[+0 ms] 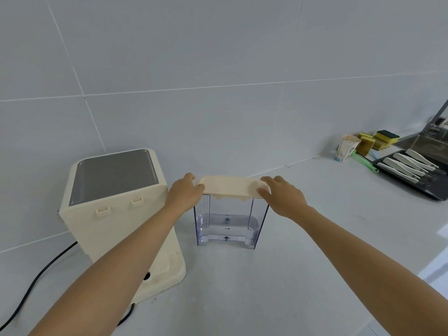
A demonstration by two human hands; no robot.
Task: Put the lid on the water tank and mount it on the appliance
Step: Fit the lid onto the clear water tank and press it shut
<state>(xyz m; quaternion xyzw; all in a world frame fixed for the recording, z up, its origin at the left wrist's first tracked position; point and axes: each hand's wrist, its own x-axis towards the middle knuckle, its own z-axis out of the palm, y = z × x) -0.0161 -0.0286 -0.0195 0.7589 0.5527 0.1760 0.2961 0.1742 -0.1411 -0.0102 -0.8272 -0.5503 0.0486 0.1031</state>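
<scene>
Appliance (pixel 116 209): set on the counter (pixel 315 238) against the wall, just left of the tank, with two hooks on the facing side.
Tank (pixel 228 221): clear, upright on the counter, seemingly empty; judged light, stiff and slippery, best taken by both side walls.
Lid (pixel 230 186): cream, laid across the tank's top; whether seated cannot be told.
Left hand (pixel 185 192): fingers closed on the lid's left end.
Right hand (pixel 281 192): fingers closed on its right end.

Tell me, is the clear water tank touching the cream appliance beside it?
Apart. The head view shows a strip of bare counter between the water tank and the appliance.
</scene>
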